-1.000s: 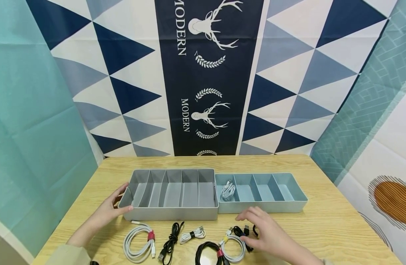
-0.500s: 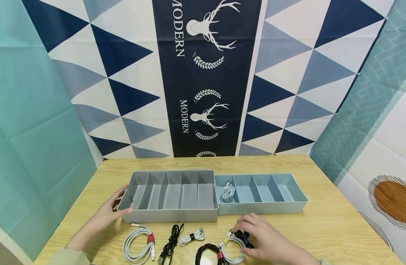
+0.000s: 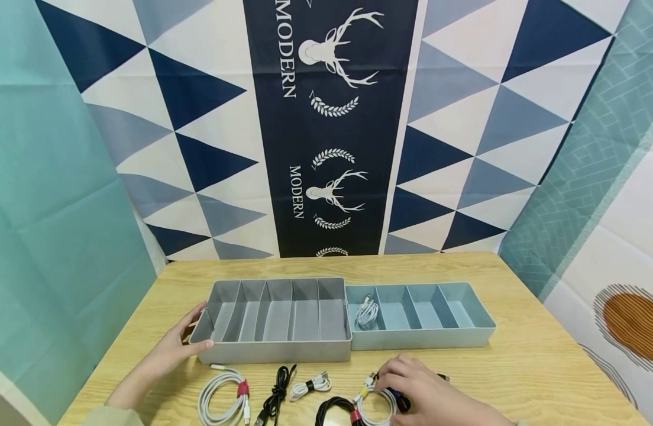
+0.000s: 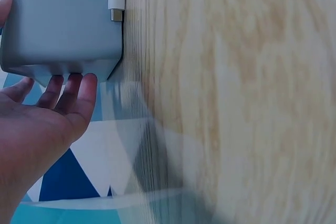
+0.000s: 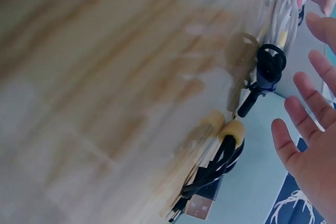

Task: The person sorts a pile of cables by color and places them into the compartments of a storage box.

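My left hand (image 3: 169,349) is at the left end of the grey divided box (image 3: 275,353). Its thumb lies at the front rim, and in the left wrist view the fingertips touch the end wall (image 4: 47,70). Over the cables at front right hovers my right hand (image 3: 424,387), fingers spread a little. Below it lies a dark cable with a blue tie (image 5: 268,72), partly covered in the head view. Beside that are a white coiled cable with a yellow tie (image 3: 394,403) and a black cable with a yellow tie (image 5: 226,156). Nothing shows in the right hand's grasp.
A pale blue divided box (image 3: 422,339) adjoins the grey one, with a white cable (image 3: 366,312) in its left compartment. In front lie a white coil with a red tie (image 3: 203,399), a black cable (image 3: 275,397), a short white cable (image 3: 300,390) and a black coil (image 3: 322,408).
My right hand has come slightly left and lower, covering more of the dark cable; a dark plug now shows behind it. My left hand stays at the grey box. The head view has tilted slightly.
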{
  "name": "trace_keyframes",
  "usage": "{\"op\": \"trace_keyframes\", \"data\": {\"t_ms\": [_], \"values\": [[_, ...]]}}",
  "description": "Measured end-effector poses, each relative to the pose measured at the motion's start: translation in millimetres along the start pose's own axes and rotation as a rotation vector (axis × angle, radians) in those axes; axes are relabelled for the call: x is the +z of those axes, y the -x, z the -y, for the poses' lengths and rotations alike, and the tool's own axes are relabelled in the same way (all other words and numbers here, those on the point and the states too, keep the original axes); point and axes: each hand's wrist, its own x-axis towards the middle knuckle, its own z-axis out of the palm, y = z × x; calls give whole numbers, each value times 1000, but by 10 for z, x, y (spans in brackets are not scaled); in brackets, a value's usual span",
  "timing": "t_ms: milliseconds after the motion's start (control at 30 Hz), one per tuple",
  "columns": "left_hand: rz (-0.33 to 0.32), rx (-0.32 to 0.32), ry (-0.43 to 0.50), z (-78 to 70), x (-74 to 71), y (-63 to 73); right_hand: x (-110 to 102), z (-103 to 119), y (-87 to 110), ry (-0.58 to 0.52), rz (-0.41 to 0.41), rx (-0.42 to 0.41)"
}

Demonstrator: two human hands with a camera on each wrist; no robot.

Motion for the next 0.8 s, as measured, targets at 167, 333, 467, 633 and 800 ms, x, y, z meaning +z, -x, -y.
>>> {"op": "trace_keyframes", "data": {"t_ms": [167,333,467,633,800], "values": [[8,-4,17,10,7,4,29,-41,1,3,-3,-91],[3,7,16,27,10,2,38,-56,-1,13,-18,-177],[13,7,15,32,8,4,56,-71,-19,11,-24,-221],[18,6,5,30,9,4,74,-89,-34,-5,-18,-258],[9,14,3,21,9,8,76,-105,-45,1,-30,-284]]}}
